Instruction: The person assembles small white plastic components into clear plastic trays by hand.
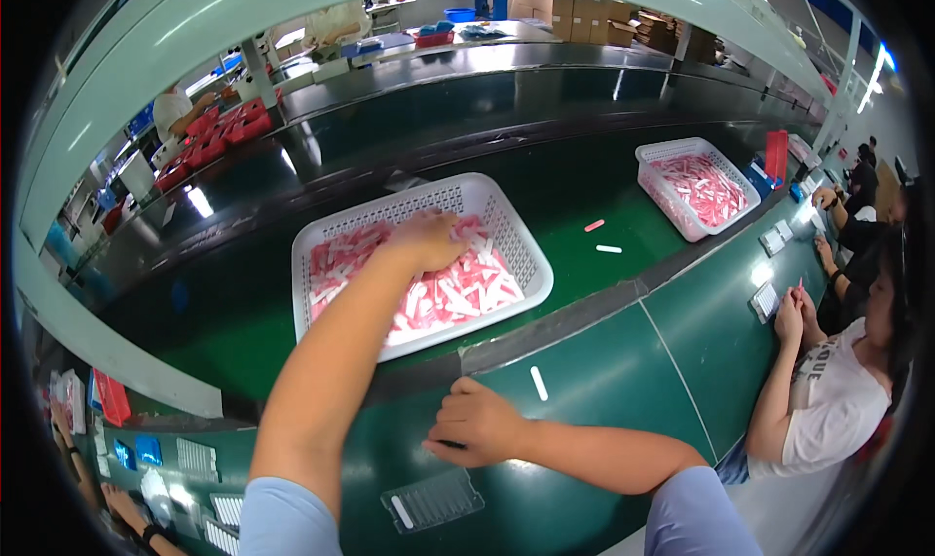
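Observation:
A white perforated plastic basket holds a heap of small pink and white sticks. My left hand reaches into this heap, its fingertips hidden, so I cannot tell whether it grips any stick. Over the green worktop, my right hand is curled closed; a thin dark piece shows at its fingers, too small to name. Below it lies a clear ribbed plastic tray with one white stick in its leftmost slot. A loose white stick rests on the worktop just beyond the right hand.
Another basket of pink and white sticks stands at the right, on the green belt. Between the baskets lie a pink stick and a white stick. Co-workers sit along the right and lower left. A curved metal frame arches on the left.

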### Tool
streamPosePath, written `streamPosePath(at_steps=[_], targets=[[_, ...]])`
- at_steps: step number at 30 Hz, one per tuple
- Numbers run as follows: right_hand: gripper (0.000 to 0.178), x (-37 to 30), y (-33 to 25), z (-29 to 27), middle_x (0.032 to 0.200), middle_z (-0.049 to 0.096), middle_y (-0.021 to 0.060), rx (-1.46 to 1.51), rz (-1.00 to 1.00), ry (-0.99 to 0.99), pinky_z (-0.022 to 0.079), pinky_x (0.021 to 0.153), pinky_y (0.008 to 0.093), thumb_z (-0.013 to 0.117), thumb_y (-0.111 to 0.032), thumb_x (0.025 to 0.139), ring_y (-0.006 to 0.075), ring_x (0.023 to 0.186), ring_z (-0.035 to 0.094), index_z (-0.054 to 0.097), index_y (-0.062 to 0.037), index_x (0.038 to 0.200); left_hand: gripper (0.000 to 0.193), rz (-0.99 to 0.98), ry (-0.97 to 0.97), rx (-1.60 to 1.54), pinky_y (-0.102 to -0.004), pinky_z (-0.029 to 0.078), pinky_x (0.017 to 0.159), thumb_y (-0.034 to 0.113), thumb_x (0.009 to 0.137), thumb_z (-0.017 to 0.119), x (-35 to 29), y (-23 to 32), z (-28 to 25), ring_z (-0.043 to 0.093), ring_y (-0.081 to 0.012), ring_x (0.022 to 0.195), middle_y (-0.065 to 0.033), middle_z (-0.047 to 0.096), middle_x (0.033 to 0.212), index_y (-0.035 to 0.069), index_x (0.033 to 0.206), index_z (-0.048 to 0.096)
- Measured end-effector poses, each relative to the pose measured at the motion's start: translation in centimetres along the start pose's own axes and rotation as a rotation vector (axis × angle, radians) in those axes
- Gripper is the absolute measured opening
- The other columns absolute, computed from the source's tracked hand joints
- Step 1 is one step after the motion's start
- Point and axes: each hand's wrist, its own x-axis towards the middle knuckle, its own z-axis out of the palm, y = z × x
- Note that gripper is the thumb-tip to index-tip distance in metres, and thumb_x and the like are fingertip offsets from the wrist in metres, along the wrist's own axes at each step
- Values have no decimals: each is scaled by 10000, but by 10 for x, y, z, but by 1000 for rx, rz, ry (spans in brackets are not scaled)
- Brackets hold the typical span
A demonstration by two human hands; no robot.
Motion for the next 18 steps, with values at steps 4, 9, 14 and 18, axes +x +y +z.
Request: streamPosePath(at_steps=[4, 9, 14, 18], targets=[[181, -5, 4, 5, 635, 490, -1, 37, 23, -20, 391, 698, 351, 778, -169, 827, 198, 619, 499, 628, -125, 735, 829, -154, -60, 75, -493, 404, 1134, 529, 826, 690, 27, 10, 22, 424, -437, 1398, -289, 391, 1533, 55, 1474, 485], [247, -6, 5, 4, 644, 485, 14, 80, 8, -22, 382, 734, 356, 722, -203, 875, 205, 656, 501, 578, -106, 699, 763, -2, -258, 253, -440, 459, 1063, 512, 811, 727, 27, 26, 4, 546, -367, 1285, -246, 521, 1420, 65, 1404, 553], [263, -3, 8, 7, 646, 473, 10, 71, -2, -27, 390, 713, 348, 740, -177, 867, 196, 646, 488, 567, -104, 683, 525, 49, -680, 63, -383, 507, 925, 415, 820, 750, 37, 38, -24, 661, -258, 1077, -161, 672, 1208, 87, 1224, 682], [285, -2, 6, 10, 648, 475, 19, 65, -15, -35, 390, 712, 348, 736, -186, 869, 203, 650, 492, 546, -101, 675, 626, 91, -258, 49, -423, 449, 1053, 439, 852, 711, 48, 23, 16, 573, -342, 1241, -220, 585, 1343, 10, 1296, 608]])
